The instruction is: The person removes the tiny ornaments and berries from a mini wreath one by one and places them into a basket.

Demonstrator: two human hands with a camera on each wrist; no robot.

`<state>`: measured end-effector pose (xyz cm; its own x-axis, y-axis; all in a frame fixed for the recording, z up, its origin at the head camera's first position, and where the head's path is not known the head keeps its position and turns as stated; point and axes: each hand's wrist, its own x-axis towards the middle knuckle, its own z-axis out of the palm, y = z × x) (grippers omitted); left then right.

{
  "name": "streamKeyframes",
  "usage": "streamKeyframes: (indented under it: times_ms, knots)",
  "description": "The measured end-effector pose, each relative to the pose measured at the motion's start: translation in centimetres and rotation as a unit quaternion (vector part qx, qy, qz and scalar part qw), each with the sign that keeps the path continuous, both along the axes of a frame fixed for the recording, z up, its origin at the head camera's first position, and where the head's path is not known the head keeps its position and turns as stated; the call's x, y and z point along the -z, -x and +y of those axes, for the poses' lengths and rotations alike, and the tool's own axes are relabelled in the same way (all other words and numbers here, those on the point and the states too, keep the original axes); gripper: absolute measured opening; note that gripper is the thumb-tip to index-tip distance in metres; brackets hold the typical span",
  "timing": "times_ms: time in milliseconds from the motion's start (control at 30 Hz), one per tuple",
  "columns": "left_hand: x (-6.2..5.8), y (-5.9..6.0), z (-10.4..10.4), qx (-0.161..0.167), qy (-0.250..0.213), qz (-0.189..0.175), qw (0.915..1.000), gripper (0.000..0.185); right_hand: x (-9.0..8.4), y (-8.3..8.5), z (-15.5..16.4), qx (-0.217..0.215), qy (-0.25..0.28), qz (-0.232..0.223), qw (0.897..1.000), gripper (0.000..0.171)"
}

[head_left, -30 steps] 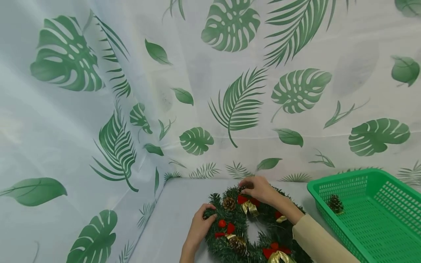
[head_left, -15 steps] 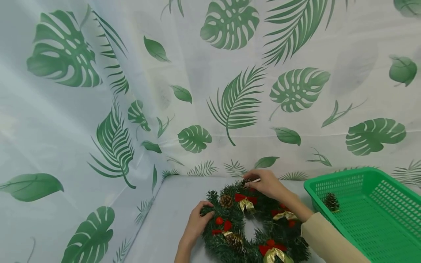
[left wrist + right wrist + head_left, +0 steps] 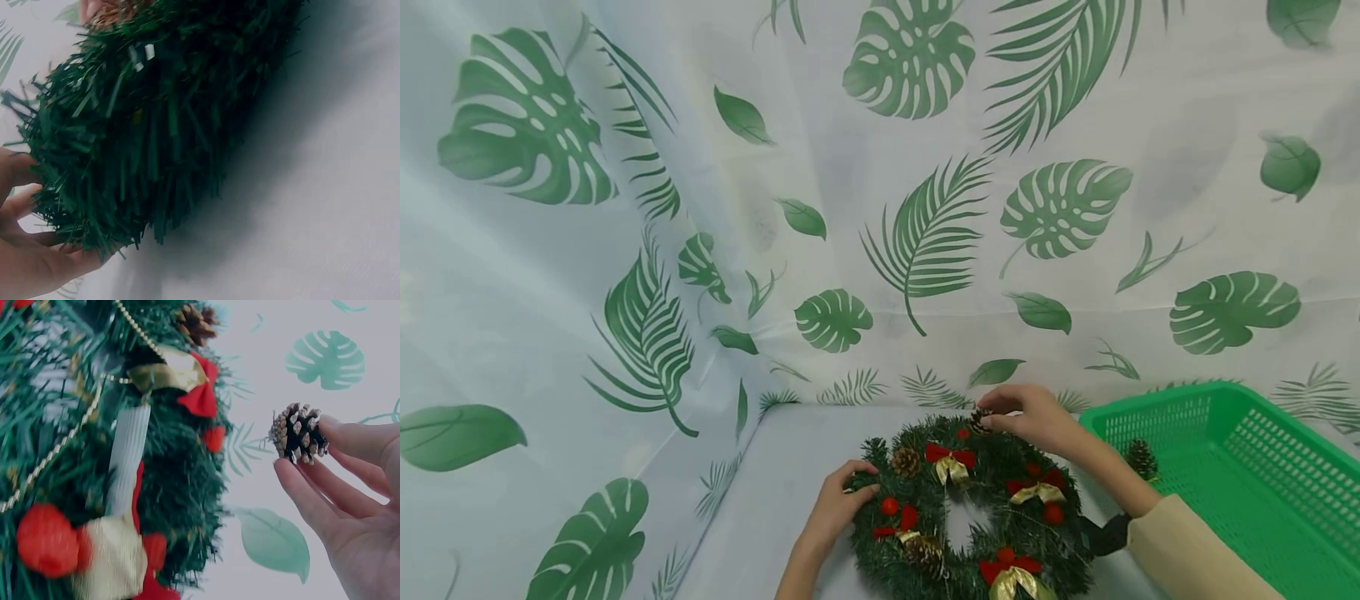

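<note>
Pinecone (image 3: pixel 300 433) in right fingers (image 3: pixel 307 492), wired end facing wreath (image 3: pixel 190 465).

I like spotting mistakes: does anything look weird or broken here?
Nothing looks spilled or broken. Only a dark thing between the wreath and beige sleeve seems odd: it's unlike the bows, and I can't name it.
</note>
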<state>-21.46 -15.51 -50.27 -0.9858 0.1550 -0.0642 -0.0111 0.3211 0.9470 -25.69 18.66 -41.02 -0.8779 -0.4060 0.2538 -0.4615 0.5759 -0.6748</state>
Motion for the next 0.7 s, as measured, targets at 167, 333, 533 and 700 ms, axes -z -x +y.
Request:
streamKeyframes:
  times_ms: [167,333,533,700]
  knots:
    - [0.1,0.0,-0.3,0.001,-0.005,-0.02,0.9998,0.026,-0.4,-0.8,1.9,0.0,0.001,-0.01,1.0,0.024]
    - [0.1,0.1,-0.3,0.004,-0.006,-0.02,0.9998,0.025,-1.2,-1.5,3.6,0.015,-0.006,0.004,1.0,0.024]
    - [0.3,0.0,-0.3,0.011,-0.003,-0.012,0.9999,0.025,-2.1,-2.6,5.5,0.036,-0.021,0.013,0.999,0.025]
    - [0.6,-0.2,-0.4,0.016,-0.007,-0.006,0.9998,0.025,-2.7,-3.3,6.9,0.056,-0.043,0.023,0.997,0.027]
